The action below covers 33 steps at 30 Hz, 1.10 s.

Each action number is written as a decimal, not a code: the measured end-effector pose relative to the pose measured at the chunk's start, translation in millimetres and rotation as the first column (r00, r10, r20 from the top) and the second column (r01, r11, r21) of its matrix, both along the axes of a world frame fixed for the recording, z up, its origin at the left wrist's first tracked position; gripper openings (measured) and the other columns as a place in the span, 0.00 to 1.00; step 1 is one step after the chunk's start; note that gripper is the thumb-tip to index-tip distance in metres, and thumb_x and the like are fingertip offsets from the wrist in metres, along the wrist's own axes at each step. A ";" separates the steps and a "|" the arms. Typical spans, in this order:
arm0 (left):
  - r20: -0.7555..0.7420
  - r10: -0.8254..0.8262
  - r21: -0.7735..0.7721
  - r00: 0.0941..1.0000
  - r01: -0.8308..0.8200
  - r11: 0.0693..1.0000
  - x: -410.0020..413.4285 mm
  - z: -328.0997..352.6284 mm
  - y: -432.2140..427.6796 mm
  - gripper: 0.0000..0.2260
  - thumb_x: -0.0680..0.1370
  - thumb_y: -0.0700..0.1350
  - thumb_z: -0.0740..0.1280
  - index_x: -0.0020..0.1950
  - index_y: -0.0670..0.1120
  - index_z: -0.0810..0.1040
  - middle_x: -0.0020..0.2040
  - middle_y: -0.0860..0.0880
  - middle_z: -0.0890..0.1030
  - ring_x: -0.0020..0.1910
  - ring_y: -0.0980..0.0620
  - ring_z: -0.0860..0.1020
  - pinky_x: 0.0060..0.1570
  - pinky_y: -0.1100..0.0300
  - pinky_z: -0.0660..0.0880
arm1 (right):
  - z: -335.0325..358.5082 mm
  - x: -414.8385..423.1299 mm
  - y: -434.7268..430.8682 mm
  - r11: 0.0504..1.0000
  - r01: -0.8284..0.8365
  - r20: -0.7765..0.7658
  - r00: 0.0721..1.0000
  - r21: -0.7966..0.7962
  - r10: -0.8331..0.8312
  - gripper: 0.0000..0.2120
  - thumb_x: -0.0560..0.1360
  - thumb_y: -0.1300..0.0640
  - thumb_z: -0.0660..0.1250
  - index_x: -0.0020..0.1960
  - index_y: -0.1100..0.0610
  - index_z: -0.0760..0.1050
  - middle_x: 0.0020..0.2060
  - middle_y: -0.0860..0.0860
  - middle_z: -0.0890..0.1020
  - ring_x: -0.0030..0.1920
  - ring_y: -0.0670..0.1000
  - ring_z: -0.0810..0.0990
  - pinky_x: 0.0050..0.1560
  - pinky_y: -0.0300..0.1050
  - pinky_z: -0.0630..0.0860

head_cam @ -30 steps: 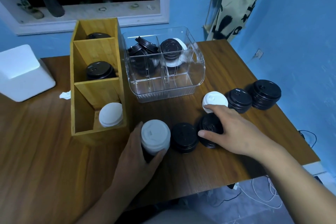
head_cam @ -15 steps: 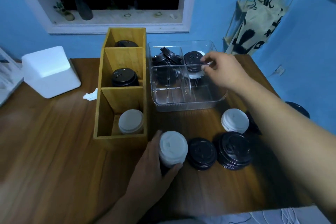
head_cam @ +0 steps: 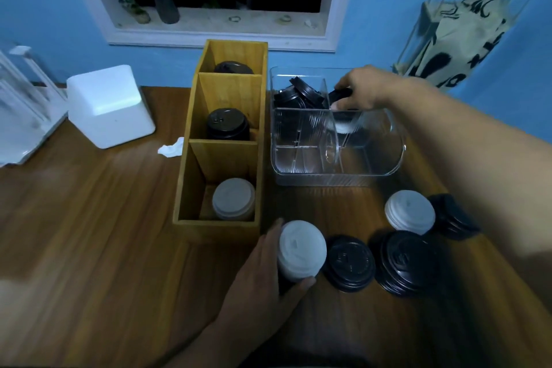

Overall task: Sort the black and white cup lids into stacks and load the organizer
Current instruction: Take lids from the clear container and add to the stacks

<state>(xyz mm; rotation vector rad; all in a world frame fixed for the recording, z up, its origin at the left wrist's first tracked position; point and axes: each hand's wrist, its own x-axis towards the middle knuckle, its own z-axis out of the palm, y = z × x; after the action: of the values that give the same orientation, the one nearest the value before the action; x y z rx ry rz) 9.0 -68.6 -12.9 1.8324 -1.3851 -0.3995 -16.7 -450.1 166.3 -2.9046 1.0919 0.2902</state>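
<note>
Pinching black lid [head_cam: 340, 95] in my right hand [head_cam: 366, 89] | left hand [head_cam: 263, 272] curled round white stack [head_cam: 301, 251] | risk: lid snags bin [head_cam: 301, 172] divider below my fingertips, slips

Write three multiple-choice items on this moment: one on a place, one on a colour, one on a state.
1. Where is the black lid that the right hand pinches?
A. At the far side of the clear bin
B. On the floor
C. On a chair

2. What colour are the lids in the nearest compartment of the wooden organizer?
A. Black
B. White
C. Red

3. What is the left hand doing?
A. Lying flat and empty
B. Gripping a white-topped lid stack
C. Curled into an empty fist

Answers: 1 A, the pinching fingers and the lid are at the bin's far rim. 2 B, pale lids show in that compartment. 3 B, thumb and fingers wrap around the stack.
</note>
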 end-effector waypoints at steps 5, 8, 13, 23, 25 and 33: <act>0.020 -0.001 -0.011 1.000 0.001 1.000 0.4 1.6 1.7 0.40 0.77 0.69 0.64 0.80 0.64 0.44 0.79 0.68 0.52 0.78 0.65 0.56 0.74 0.73 0.53 | 0.3 3.8 -2.1 1.000 0.020 0.033 0.999 -0.011 -0.020 0.32 0.72 0.41 0.76 0.71 0.54 0.74 0.63 0.56 0.81 0.63 0.61 0.77 0.60 0.52 0.74; 0.020 -0.005 -0.004 1.000 0.005 1.000 0.8 1.0 2.0 0.40 0.77 0.69 0.65 0.81 0.63 0.44 0.79 0.69 0.52 0.78 0.65 0.56 0.73 0.74 0.54 | -1.5 -1.9 -1.1 1.000 0.014 0.133 0.991 -0.025 -0.010 0.35 0.71 0.42 0.76 0.73 0.52 0.71 0.65 0.54 0.80 0.66 0.61 0.74 0.62 0.52 0.73; 0.036 -0.009 -0.021 0.999 0.010 1.000 1.1 2.2 1.9 0.40 0.77 0.69 0.65 0.81 0.61 0.45 0.79 0.68 0.52 0.78 0.65 0.56 0.73 0.73 0.55 | -1.2 -20.6 0.6 0.999 0.004 0.304 0.952 0.041 -0.016 0.36 0.71 0.44 0.77 0.75 0.47 0.67 0.67 0.53 0.79 0.69 0.59 0.72 0.68 0.56 0.72; 0.025 -0.010 -0.037 1.000 0.011 0.999 0.6 4.9 2.7 0.39 0.77 0.68 0.65 0.80 0.62 0.47 0.76 0.71 0.54 0.75 0.69 0.59 0.69 0.77 0.57 | 10.2 -97.2 109.5 0.934 -0.215 0.713 0.699 0.285 -0.057 0.36 0.67 0.51 0.81 0.73 0.51 0.72 0.64 0.44 0.80 0.64 0.40 0.77 0.68 0.48 0.74; 0.018 -0.011 -0.034 1.000 0.012 0.999 0.7 5.8 3.1 0.39 0.76 0.68 0.66 0.80 0.64 0.46 0.76 0.73 0.53 0.75 0.70 0.58 0.69 0.78 0.56 | -3.0 -125.2 148.4 0.912 -0.275 0.635 0.773 0.306 0.020 0.36 0.66 0.47 0.79 0.72 0.47 0.72 0.65 0.38 0.78 0.63 0.37 0.77 0.68 0.40 0.74; 0.031 -0.024 0.003 0.999 0.024 1.000 1.2 7.1 2.3 0.41 0.76 0.65 0.68 0.82 0.54 0.51 0.75 0.62 0.60 0.74 0.72 0.58 0.68 0.79 0.56 | -66.7 -165.9 198.4 0.878 -0.332 0.333 0.918 0.343 0.217 0.33 0.71 0.47 0.78 0.73 0.44 0.70 0.68 0.39 0.74 0.68 0.38 0.70 0.68 0.25 0.61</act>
<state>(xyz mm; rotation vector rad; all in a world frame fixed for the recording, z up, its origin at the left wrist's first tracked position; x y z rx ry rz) 10.2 -66.4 -5.7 1.8329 -1.4293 -0.3874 -182.6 -251.6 99.6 -2.6169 0.4988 0.0750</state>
